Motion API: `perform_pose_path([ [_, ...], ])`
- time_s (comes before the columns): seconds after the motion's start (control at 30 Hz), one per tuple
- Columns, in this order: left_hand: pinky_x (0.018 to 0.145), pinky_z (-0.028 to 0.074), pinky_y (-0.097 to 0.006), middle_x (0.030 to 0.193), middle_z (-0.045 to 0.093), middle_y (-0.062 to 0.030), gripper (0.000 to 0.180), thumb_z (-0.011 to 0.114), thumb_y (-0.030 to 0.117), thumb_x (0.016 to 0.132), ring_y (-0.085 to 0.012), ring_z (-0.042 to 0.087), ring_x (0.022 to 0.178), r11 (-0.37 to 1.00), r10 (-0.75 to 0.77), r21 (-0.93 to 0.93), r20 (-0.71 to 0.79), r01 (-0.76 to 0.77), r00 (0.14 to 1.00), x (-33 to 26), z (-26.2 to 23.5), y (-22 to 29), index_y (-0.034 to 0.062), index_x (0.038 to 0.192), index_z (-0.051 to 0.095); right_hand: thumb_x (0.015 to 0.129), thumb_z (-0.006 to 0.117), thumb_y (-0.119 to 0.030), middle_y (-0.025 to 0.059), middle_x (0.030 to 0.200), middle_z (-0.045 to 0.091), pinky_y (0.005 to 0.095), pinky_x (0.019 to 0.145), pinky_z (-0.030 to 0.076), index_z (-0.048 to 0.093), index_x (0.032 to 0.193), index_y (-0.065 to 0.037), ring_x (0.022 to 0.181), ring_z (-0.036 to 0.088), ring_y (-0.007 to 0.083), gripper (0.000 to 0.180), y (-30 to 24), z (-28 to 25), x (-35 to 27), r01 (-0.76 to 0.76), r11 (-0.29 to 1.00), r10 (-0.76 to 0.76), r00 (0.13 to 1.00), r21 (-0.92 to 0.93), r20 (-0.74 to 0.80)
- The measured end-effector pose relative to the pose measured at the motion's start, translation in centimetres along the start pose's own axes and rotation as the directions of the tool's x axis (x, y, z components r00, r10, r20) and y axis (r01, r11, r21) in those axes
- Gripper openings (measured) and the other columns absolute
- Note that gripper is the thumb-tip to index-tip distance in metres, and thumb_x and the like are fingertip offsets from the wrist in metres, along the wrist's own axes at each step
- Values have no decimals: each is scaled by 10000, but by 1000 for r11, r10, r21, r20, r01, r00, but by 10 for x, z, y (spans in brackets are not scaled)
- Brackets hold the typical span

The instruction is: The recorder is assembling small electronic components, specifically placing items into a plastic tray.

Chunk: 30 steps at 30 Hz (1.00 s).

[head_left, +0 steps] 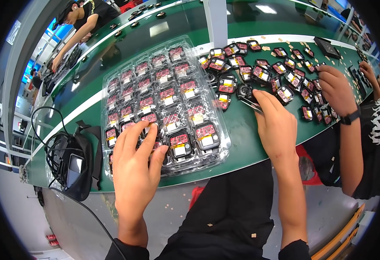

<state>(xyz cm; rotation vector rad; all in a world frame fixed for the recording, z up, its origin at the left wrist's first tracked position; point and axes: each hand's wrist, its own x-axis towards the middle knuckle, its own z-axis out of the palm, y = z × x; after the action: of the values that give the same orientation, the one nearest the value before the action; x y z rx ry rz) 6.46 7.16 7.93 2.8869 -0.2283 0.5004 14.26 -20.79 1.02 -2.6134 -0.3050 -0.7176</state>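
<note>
Module (245, 92) at tweezers' (250, 104) tip (right hand (276, 125))

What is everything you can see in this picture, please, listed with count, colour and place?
clear plastic tray: one, transparent, on the green bench in front of the person, pockets filled with modules
small square modules: many, black frames with red and yellow insides, in the tray and loose at upper right
tweezers: one, metal, at the right hand
black pouch with cables: one, bench's left end
green bench: one, across the view
co-worker's hand: one, right, over loose modules
left hand: on the tray's near corner
right hand: holding the tweezers
</note>
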Motion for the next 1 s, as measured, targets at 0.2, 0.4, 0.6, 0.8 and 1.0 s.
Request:
perform_pose_path([
  [0.2, 1090, 437, -468, 1352, 634, -169, 345, 714, 155, 945, -408, 559, 1317, 992, -37, -120, -90, 26, 995, -6, 9, -3, -28, 1237, 696, 801, 702, 41, 76, 1193, 725, 397, 727, 586, 698, 1230, -65, 876, 741, 290, 442, 3, -4, -8, -3, 997, 6, 999, 72, -46],
  [0.4, 986, 539, -503, 1164, 682, -194, 177, 733, 44, 884, -422, 673, 1160, 943, 75, -252, -473, -217, 878, -26, 5, -4, -5, 1053, 717, 804, 699, 64, 117, 1149, 734, 378, 735, 591, 702, 1223, -40, 884, 751, 288, 431, 2, -5, -11, 12, 994, 0, 994, 111, -106],
  [0.6, 806, 631, -379, 1122, 658, -228, 298, 779, 115, 922, -346, 734, 974, 536, 137, -788, -273, -303, 952, -61, 12, 29, -49, 1131, 644, 1031, 675, -173, -34, 869, 689, 192, 580, 354, 714, 1224, 40, 682, 461, -1, 290, -39, -53, -41, -476, 311, 380, 856, 823, 351],
  [0.8, 878, 629, -370, 1410, 464, -264, 845, 905, 119, 793, -324, 676, 1118, 129, 7, -991, 49, 48, 999, -80, 51, 59, -82, 1449, 412, 1053, 638, -147, -19, 924, 664, 194, 631, 402, 681, 1294, 31, 752, 503, 9, 303, -56, -67, -84, -705, 0, 79, 707, 709, 703],
  [1.0, 1024, 523, -438, 1374, 521, -223, 1080, 937, 296, 758, -332, 584, 1225, 590, 233, -760, -163, -272, 959, -84, 68, 57, 9, 1543, 254, 1085, 568, -134, 13, 1091, 670, 187, 720, 480, 521, 1347, 18, 810, 569, 11, 307, -65, -63, -104, -704, -503, -42, 598, 500, 800],
])
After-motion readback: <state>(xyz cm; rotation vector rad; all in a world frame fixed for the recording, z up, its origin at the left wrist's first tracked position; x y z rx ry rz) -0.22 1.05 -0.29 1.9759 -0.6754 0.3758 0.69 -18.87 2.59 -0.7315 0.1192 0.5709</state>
